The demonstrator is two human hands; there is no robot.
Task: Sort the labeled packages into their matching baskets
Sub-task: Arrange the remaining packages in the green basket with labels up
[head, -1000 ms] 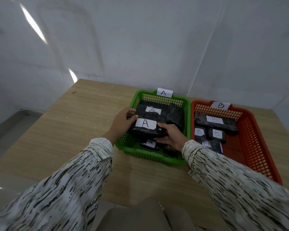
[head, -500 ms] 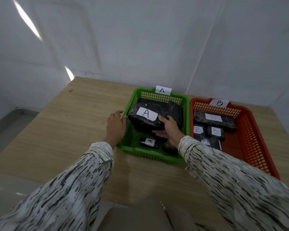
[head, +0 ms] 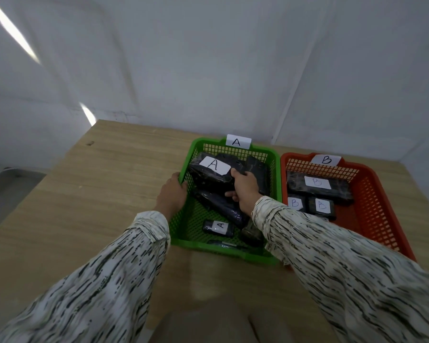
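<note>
Black film-wrapped package with a white A label [head: 209,173] lies tilted in the far left corner of the green mesh plastic basket [head: 223,252], propped on other dark parcels rather than flat. The right hand [head: 245,191] curls its fingers over the package's right end. The left hand [head: 171,196] hooks its fingers over the basket's left rim. That basket sits toward the far right of the wooden table [head: 97,194], just beside the red mesh plastic basket [head: 379,209], where B-labelled parcels [head: 317,185] lie.

To finish well, I'd lower that end gently, label up, and let go only once it settles, keeping hold of the rim.

The long dark parcel [head: 221,206] beneath shows no label. Another at the near right corner is half hidden by the patterned sleeve [head: 282,219]. I cannot tell where the right thumb sits.
</note>
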